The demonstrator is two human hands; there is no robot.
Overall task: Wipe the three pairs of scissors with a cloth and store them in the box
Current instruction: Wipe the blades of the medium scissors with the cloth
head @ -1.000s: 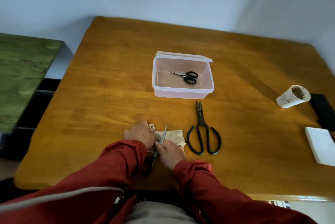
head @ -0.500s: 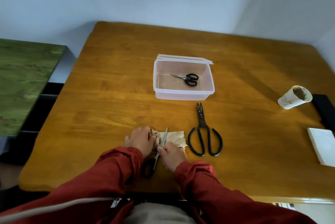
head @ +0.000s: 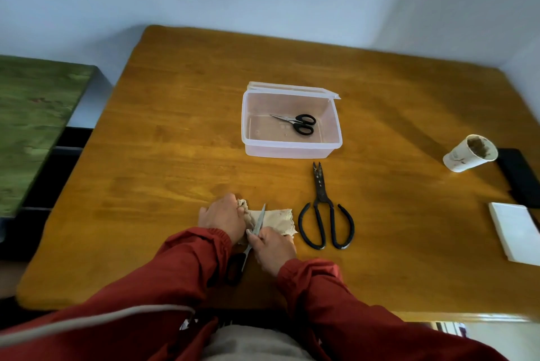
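Scissors [head: 261, 219] lie across the cloth [head: 279, 220], well short of the box [head: 289, 151] — left hand [head: 222, 220] clutches the cloth, right hand [head: 274, 246] pinches the scissors near the pivot. Advise wiping pivot to tip, keeping clear of the edge.

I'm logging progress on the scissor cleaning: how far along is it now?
Done: the small black-handled scissors lie in the plastic box. In hand: the left hand grips the cloth while the right hand holds the silver-bladed scissors against it. Left: store that pair, then wipe and store the large black scissors lying beside the cloth.
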